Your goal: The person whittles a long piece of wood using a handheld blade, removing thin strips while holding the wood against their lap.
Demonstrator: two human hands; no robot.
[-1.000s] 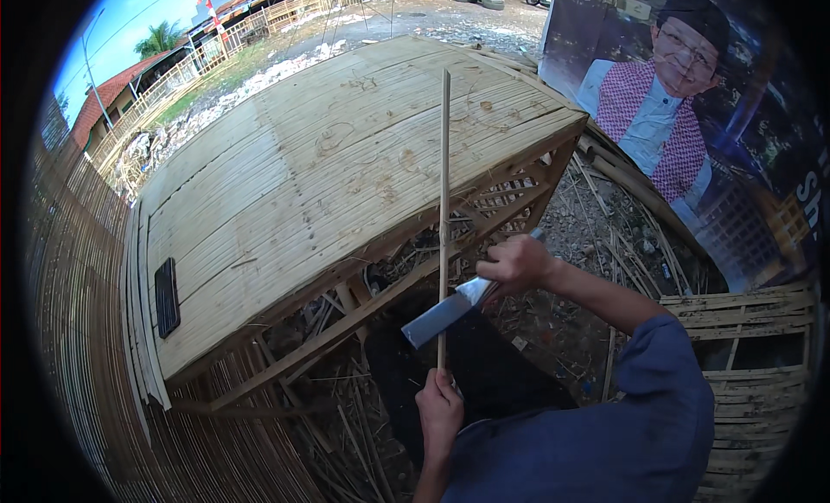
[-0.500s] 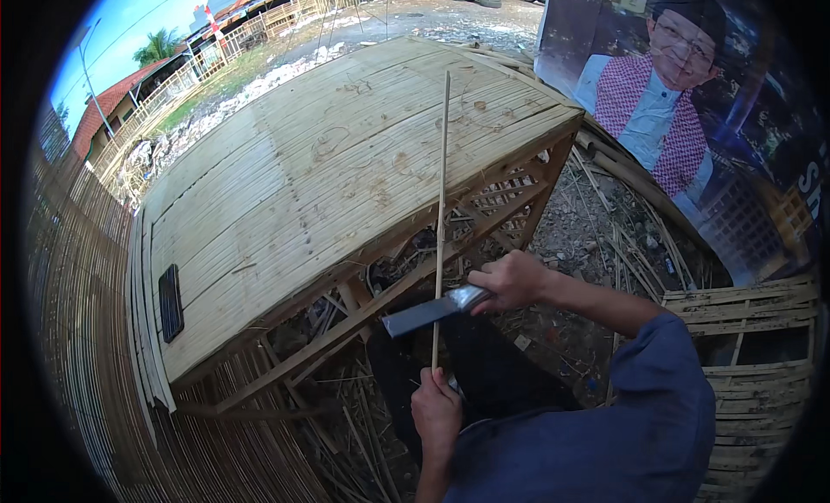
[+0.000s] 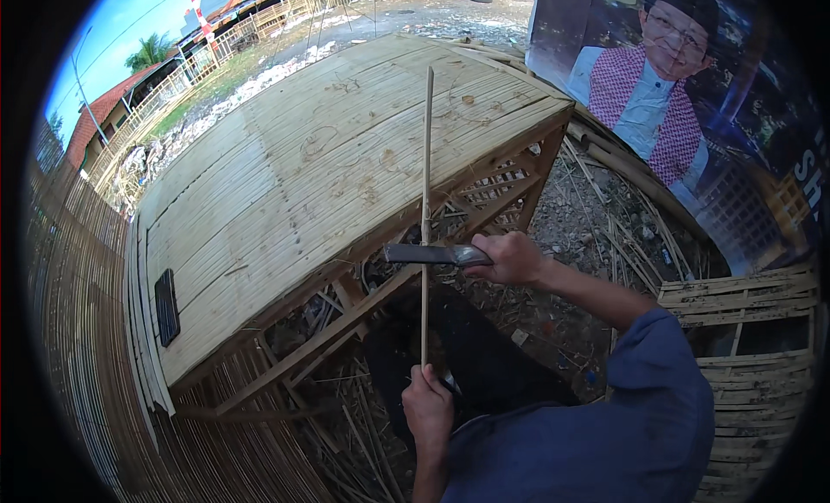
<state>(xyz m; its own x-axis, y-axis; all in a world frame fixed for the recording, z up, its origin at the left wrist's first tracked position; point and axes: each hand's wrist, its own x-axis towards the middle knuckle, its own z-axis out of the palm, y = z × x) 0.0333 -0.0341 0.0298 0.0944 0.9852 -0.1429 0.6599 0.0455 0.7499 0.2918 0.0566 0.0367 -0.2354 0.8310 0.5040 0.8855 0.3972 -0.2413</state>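
Observation:
My left hand (image 3: 428,406) is closed around the lower end of a long, thin bamboo strip (image 3: 427,170). The strip stands nearly upright in the view, its far end reaching over the bamboo-topped table (image 3: 259,235). In my right hand (image 3: 512,259) is the handle of a broad-bladed knife (image 3: 422,254), its blade pointing left. The blade lies across the strip at about its middle, over the table's front edge, and appears to touch it. My fingers hide most of the knife's handle and the strip's lower tip.
A dark phone (image 3: 167,307) lies at the table's left end. Curled shavings (image 3: 367,187) are scattered on top. A slatted bamboo panel (image 3: 752,399) is at the right, below a large printed banner (image 3: 692,114). Bamboo offcuts litter the ground, and a bamboo screen (image 3: 78,313) stands at left.
My right hand and the knife have moved up along the strip, away from my left hand, and the blade has turned more level. My left hand still grips the lower end.

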